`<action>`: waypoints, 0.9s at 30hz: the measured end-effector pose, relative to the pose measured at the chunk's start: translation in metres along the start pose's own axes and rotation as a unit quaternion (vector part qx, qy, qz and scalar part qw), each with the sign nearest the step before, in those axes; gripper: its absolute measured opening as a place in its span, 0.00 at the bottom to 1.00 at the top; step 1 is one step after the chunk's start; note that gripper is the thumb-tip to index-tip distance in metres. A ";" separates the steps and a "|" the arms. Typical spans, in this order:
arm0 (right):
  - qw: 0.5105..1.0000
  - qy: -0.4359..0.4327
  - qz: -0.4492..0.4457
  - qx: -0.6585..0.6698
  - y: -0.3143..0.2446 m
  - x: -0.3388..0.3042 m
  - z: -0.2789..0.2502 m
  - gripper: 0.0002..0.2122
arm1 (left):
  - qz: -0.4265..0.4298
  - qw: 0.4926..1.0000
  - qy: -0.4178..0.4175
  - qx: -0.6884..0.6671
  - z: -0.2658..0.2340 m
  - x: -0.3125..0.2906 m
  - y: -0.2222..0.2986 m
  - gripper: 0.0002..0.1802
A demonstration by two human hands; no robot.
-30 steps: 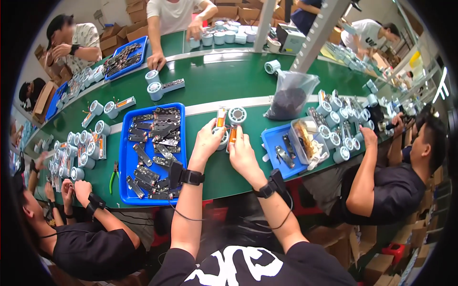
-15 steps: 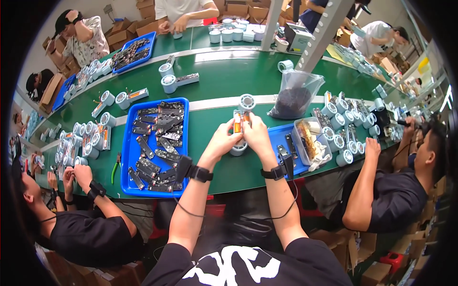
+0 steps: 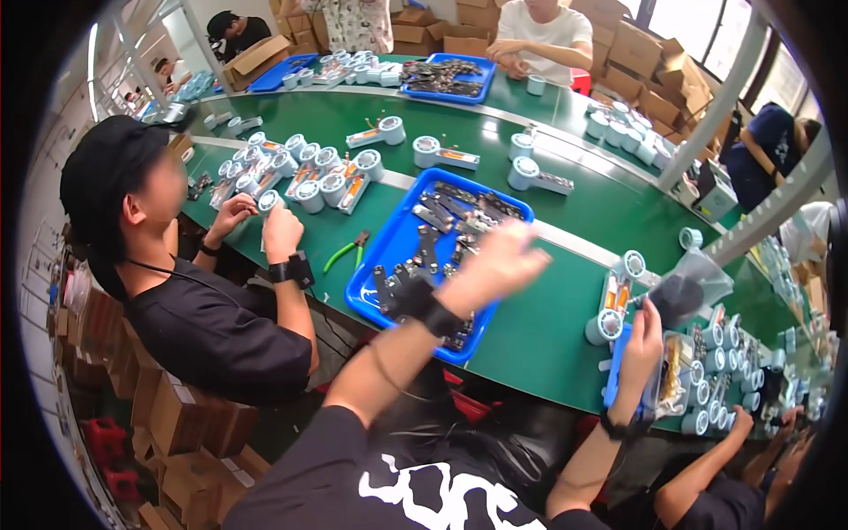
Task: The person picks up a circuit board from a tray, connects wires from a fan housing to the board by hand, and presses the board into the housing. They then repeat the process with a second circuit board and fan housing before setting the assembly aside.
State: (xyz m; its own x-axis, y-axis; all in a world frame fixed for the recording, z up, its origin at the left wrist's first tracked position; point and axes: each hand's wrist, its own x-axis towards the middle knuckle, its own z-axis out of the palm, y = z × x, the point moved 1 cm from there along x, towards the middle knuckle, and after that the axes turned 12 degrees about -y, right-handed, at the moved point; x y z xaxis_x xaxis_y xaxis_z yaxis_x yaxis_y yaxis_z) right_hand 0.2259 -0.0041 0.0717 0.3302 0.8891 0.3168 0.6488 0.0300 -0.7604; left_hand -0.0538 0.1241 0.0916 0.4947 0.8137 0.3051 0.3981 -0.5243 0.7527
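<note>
My left hand [image 3: 499,269] is over the right side of a blue tray [image 3: 369,265], smeared by motion. Its fingers look stretched apart, and I see nothing in them. Dark, narrow circuit boards [image 3: 428,247] lie loosely heaped in the tray. My right hand [image 3: 643,349] is upright beside two light-blue fan bodies. The farther fan body [image 3: 632,263] has an open handle showing orange parts; the nearer round fan head [image 3: 605,327] is just left of that hand. Its fingers partly hide one another, so whether they hold anything is unclear.
Green-handled pliers [image 3: 347,252] lie left of the tray. More fan bodies [image 3: 527,172] stand beyond it. At the right are a clear bag of dark pieces [image 3: 685,291] and a box of small parts [image 3: 676,375]. A co-worker [image 3: 212,291] sits close on the left.
The view has turned left. Both hands were together on a fan body; now they are apart, the fan body rests on the table and my left hand has swung over the tray.
</note>
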 end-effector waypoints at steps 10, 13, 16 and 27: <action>0.972 -0.074 0.057 0.217 -0.018 -0.134 0.032 0.11 | -0.367 0.816 0.153 0.420 -0.175 -0.079 -0.191 0.24; 0.968 -0.076 0.065 0.230 -0.020 -0.136 0.036 0.12 | -0.385 0.809 0.149 0.418 -0.173 -0.076 -0.182 0.25; 0.975 -0.091 0.045 0.197 -0.021 -0.135 0.032 0.13 | -0.395 0.804 0.138 0.423 -0.164 -0.072 -0.184 0.27; 0.987 -0.101 0.001 0.126 -0.019 -0.131 0.032 0.16 | -0.370 0.801 0.140 0.450 -0.181 -0.071 -0.206 0.23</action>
State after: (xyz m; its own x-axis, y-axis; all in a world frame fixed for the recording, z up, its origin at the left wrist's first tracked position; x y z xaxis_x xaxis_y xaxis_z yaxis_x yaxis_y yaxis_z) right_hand 0.1480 -0.1066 0.0266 0.1723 0.9612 0.2152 0.4481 0.1181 -0.8861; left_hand -0.3108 0.2195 0.0208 -0.2754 0.9436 0.1837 0.9602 0.2606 0.1007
